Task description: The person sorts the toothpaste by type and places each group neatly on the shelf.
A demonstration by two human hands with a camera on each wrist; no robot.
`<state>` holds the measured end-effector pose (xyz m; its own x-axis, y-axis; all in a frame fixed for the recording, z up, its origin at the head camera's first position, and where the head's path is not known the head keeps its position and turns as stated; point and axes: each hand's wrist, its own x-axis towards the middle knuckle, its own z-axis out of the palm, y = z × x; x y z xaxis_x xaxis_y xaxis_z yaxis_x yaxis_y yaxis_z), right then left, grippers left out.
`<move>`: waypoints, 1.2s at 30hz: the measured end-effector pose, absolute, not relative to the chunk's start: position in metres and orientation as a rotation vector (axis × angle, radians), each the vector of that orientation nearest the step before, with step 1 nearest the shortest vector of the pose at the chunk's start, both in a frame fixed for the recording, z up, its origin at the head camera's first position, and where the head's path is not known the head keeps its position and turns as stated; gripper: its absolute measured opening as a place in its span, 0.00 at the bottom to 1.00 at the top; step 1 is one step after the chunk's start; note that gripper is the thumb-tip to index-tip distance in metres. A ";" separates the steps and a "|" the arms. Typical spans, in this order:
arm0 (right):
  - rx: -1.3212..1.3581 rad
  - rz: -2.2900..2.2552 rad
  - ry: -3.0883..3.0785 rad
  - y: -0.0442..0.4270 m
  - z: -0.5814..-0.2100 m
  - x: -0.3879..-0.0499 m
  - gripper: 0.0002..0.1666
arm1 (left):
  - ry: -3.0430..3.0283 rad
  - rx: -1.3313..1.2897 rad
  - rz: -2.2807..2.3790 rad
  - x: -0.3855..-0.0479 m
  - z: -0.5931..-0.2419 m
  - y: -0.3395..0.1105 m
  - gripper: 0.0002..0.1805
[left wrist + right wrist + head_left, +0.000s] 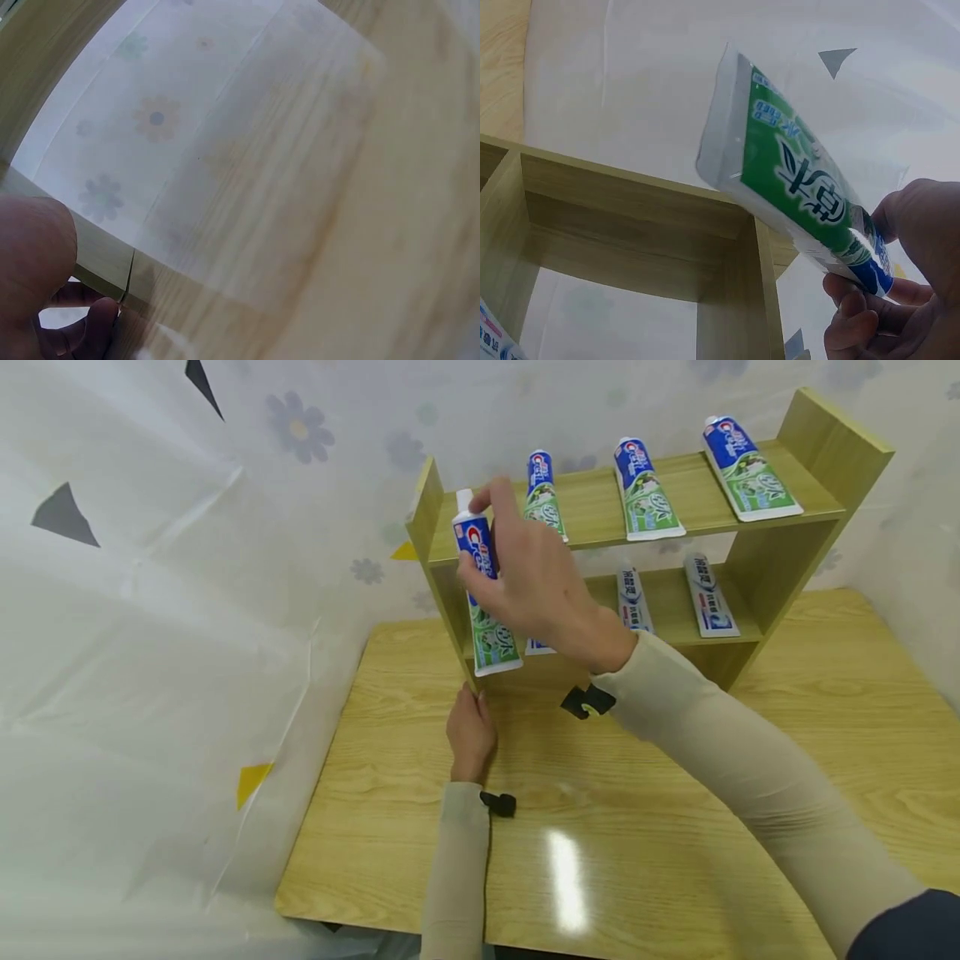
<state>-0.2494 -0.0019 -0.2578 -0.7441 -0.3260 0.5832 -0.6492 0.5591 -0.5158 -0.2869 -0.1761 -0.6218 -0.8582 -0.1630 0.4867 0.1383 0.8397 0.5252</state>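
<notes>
My right hand pinches a blue and green Crest toothpaste tube near its cap end, thumb and fingers on either side. The tube slants with its white cap up, in front of the left end of a two-tier wooden shelf. In the right wrist view, the tube's flat green end points away from the hand. Down at the shelf's lower left corner, my left hand grips the side board; its fingertips curl at the board's edge in the left wrist view.
Three matching tubes lie on the upper tier, including a middle one. On the lower tier are white-blue toothpaste tubes, one partly hidden by my right hand. The shelf stands on a wooden table beside white sheeting.
</notes>
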 end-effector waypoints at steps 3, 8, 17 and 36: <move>0.772 0.989 -2.387 -0.004 -0.250 -0.257 0.25 | -2.503 0.018 -0.767 -0.285 -0.619 -0.175 0.19; 0.741 0.944 -2.424 -0.010 -0.235 -0.268 0.24 | -2.476 0.017 -0.759 -0.282 -0.615 -0.175 0.19; 0.654 0.849 -2.588 -0.018 -0.211 -0.298 0.27 | -2.515 0.021 -0.712 -0.287 -0.627 -0.179 0.19; 0.427 0.689 -2.843 -0.024 -0.191 -0.347 0.45 | -2.473 -0.011 -0.693 -0.283 -0.622 -0.177 0.20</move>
